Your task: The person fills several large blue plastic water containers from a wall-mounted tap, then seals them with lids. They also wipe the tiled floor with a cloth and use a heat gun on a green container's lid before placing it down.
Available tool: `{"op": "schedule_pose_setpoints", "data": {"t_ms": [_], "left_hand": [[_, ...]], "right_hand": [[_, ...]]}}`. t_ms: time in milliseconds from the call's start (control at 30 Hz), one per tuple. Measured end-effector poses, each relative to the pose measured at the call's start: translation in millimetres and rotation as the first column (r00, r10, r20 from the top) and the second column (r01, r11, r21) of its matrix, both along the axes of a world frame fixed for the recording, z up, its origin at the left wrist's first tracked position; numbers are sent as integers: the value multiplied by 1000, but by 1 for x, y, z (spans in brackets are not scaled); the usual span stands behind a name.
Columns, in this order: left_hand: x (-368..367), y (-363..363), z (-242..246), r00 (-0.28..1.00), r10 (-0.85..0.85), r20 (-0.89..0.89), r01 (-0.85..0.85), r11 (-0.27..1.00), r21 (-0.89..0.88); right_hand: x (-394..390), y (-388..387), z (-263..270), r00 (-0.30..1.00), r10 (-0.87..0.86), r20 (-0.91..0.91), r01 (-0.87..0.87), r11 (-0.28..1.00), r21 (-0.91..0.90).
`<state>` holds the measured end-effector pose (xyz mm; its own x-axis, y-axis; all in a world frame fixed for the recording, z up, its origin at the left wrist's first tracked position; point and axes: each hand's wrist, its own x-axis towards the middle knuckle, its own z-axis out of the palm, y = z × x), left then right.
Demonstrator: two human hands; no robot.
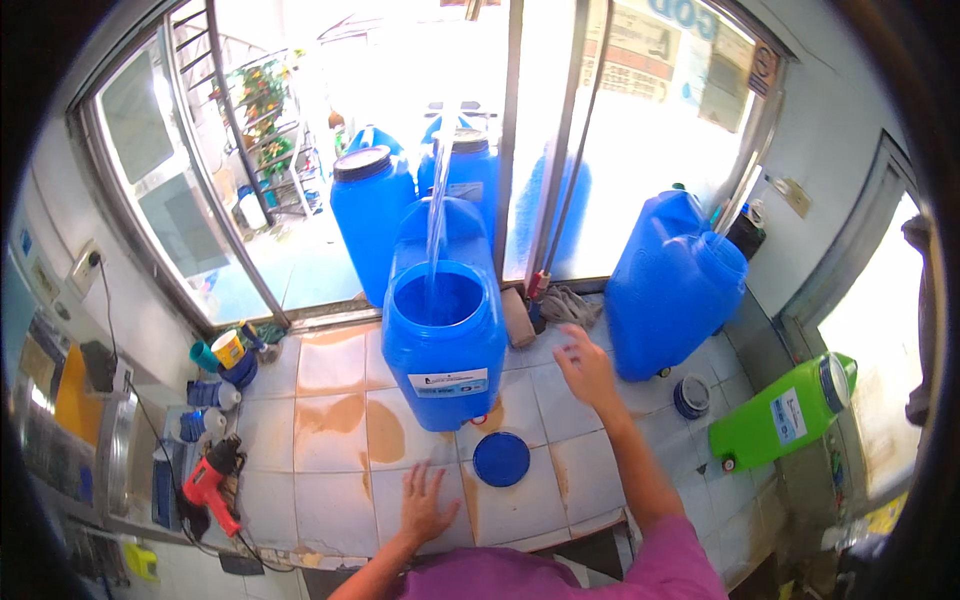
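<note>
In front of me a blue plastic water container stands upright on the tiled counter, its round mouth uncovered. A stream of water falls into that mouth from above. Palm down at the counter's near side, my left hand holds nothing, fingers spread. My right hand is between this container and a second open blue container on the right, also with nothing in it. Between me and the first container lies a round blue lid. A dark screw cap rests below the second container.
A green container stands at far right. On the left are a red heat gun with a cord, several plastic bottles and a yellow tape roll. A grey rag lies by the sliding-door frame. More blue containers stand beyond.
</note>
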<state>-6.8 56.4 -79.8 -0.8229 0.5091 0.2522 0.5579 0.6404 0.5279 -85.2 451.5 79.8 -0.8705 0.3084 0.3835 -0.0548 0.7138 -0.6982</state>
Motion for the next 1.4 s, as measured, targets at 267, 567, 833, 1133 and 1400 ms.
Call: {"op": "schedule_pose_setpoints", "data": {"t_ms": [267,567,833,1133,1400], "left_hand": [[-9,95,-6,919,-394,16,390,901,-190],[-7,10,-11,997,-69,35,70,997,-17],[-36,32,0,998,17,60,-8,989,-150],[-29,44,-11,993,85,-83,-96,984,-147],[-29,43,-6,981,110,-160,-124,989,-84]], "right_hand": [[-173,-7,-9,880,-346,327,139,844,519],[-231,16,-8,800,-420,429,70,775,628],[-227,15,11,739,-464,489,-24,708,706],[-239,16,-5,760,-488,428,47,699,713],[-236,18,-17,802,-483,351,116,703,702]]}}
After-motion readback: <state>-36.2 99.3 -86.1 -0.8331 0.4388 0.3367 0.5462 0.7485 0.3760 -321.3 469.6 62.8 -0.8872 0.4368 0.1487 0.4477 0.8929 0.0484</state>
